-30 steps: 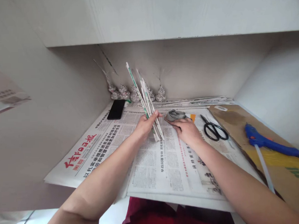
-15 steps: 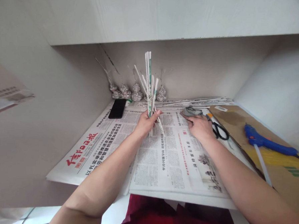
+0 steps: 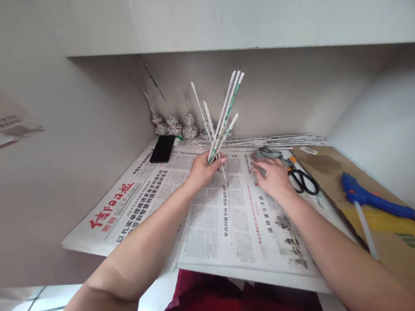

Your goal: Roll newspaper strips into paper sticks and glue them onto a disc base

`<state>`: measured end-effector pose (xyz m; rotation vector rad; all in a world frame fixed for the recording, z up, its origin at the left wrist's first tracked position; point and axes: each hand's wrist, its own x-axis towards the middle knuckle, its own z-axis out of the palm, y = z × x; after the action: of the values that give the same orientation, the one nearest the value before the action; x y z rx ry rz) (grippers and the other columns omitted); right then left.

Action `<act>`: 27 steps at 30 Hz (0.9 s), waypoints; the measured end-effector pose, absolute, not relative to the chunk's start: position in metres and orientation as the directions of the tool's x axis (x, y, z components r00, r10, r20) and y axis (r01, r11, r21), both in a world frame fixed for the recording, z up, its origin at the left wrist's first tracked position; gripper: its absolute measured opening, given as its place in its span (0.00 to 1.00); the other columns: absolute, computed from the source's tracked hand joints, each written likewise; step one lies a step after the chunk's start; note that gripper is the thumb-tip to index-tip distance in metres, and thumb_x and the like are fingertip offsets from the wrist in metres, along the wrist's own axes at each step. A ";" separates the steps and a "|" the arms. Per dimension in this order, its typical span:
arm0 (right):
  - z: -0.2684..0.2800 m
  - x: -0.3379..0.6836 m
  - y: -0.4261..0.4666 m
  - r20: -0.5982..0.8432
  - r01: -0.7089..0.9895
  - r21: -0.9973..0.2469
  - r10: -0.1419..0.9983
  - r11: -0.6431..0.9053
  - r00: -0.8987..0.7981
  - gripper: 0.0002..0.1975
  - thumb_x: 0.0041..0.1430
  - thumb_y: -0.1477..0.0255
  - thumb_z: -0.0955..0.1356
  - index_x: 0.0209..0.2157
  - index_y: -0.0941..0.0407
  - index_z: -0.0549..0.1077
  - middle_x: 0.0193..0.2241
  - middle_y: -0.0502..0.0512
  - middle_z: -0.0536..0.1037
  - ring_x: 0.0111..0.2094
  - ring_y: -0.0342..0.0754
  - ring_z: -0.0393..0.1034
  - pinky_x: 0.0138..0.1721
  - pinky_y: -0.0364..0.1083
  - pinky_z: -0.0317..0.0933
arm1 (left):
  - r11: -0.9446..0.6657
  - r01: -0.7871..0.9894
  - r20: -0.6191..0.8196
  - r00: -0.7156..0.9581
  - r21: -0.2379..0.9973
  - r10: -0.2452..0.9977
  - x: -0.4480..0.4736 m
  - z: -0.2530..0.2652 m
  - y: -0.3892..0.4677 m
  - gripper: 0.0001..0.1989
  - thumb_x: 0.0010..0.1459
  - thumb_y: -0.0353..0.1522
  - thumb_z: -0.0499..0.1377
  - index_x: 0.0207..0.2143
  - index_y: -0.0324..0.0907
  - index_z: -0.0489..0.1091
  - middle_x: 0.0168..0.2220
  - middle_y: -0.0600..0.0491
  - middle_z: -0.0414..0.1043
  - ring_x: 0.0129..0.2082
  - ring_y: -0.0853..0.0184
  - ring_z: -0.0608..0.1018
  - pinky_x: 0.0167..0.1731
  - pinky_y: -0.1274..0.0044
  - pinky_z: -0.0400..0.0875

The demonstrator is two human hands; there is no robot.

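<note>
My left hand [image 3: 205, 169] is closed around the lower part of a bundle of rolled newspaper sticks [image 3: 228, 103]. The sticks fan upward, some leaning right and others left, and a few show green print. On the right, my right hand [image 3: 274, 176] hovers over the newspaper [image 3: 211, 229] with its fingers apart and nothing visible in them. Just beyond its fingertips lies a crumpled grey cloth [image 3: 267, 152]. Black-handled scissors [image 3: 304, 182] rest beside that hand, partly hidden by it.
Several woven paper gourds [image 3: 190, 127] stand along the back wall, near a black phone [image 3: 162, 149]. More paper sticks [image 3: 279, 141] lie along the back. A blue glue gun [image 3: 377, 200] rests on cardboard [image 3: 321, 166] at right. A shelf edge [image 3: 240, 48] overhangs the work surface.
The bundle in my left hand has tilted to the right, its sticks spreading wider. My right hand has drawn back from the grey cloth, towards me.
</note>
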<state>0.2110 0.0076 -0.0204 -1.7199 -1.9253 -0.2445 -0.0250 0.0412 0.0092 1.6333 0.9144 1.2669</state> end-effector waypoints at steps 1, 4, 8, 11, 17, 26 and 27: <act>-0.019 0.214 0.009 0.524 0.968 -0.214 0.852 0.135 -0.003 0.17 0.60 0.67 0.62 0.48 0.54 0.74 0.50 0.57 0.74 0.50 0.58 0.63 0.50 0.56 0.56 | -0.369 0.054 0.350 0.217 0.928 0.911 -0.025 0.009 0.041 0.14 0.50 0.41 0.62 0.33 0.39 0.72 0.27 0.54 0.70 0.26 0.71 0.71 0.30 0.78 0.67; -0.017 0.226 0.013 0.509 0.965 -0.253 0.838 -0.072 0.196 0.32 0.57 0.62 0.64 0.61 0.61 0.58 0.60 0.67 0.61 0.56 0.63 0.57 0.51 0.58 0.54 | -0.364 0.056 0.343 0.227 0.930 0.912 -0.024 0.008 0.041 0.15 0.50 0.41 0.62 0.33 0.39 0.72 0.26 0.54 0.70 0.25 0.70 0.71 0.29 0.78 0.68; -0.018 0.239 0.020 0.295 0.928 -0.240 0.890 -0.284 0.349 0.40 0.56 0.55 0.63 0.63 0.64 0.53 0.56 0.73 0.65 0.56 0.69 0.56 0.49 0.62 0.54 | -0.368 0.075 0.338 0.263 0.927 0.904 -0.024 0.004 0.041 0.15 0.50 0.42 0.62 0.34 0.38 0.72 0.27 0.54 0.70 0.26 0.70 0.71 0.30 0.78 0.68; -0.019 0.242 0.022 0.289 0.958 -0.159 0.917 -0.237 0.275 0.34 0.54 0.52 0.63 0.56 0.59 0.65 0.48 0.68 0.73 0.53 0.67 0.60 0.47 0.60 0.56 | -0.385 0.097 0.346 0.282 0.918 0.895 -0.024 0.002 0.042 0.16 0.50 0.42 0.62 0.35 0.38 0.73 0.27 0.53 0.71 0.26 0.70 0.72 0.30 0.78 0.68; -0.016 0.227 0.013 0.412 0.963 -0.270 0.906 0.018 0.098 0.16 0.52 0.61 0.68 0.41 0.54 0.74 0.33 0.57 0.77 0.43 0.56 0.67 0.40 0.49 0.60 | -0.380 0.092 0.342 0.277 0.921 0.898 -0.024 0.005 0.039 0.16 0.50 0.42 0.62 0.34 0.38 0.73 0.26 0.53 0.71 0.25 0.70 0.72 0.29 0.78 0.68; -0.021 0.204 0.007 0.381 0.760 -0.614 0.923 0.212 0.050 0.11 0.50 0.63 0.69 0.34 0.54 0.73 0.28 0.52 0.76 0.29 0.48 0.68 0.33 0.47 0.60 | -0.343 0.052 0.325 0.218 0.938 0.920 -0.023 0.014 0.037 0.15 0.48 0.42 0.63 0.31 0.38 0.72 0.24 0.54 0.71 0.23 0.70 0.72 0.27 0.79 0.67; -0.023 0.206 0.009 0.363 0.666 -0.720 0.923 0.194 0.124 0.12 0.49 0.62 0.70 0.33 0.54 0.73 0.26 0.51 0.75 0.27 0.47 0.67 0.32 0.46 0.60 | -0.345 0.046 0.328 0.209 0.938 0.921 -0.023 0.014 0.037 0.15 0.48 0.42 0.63 0.31 0.38 0.72 0.24 0.54 0.71 0.24 0.71 0.72 0.27 0.79 0.67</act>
<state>0.2056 0.0094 -0.0226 -1.5409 -1.6102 0.3773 -0.0228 0.0371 0.0144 1.6090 0.9333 1.2590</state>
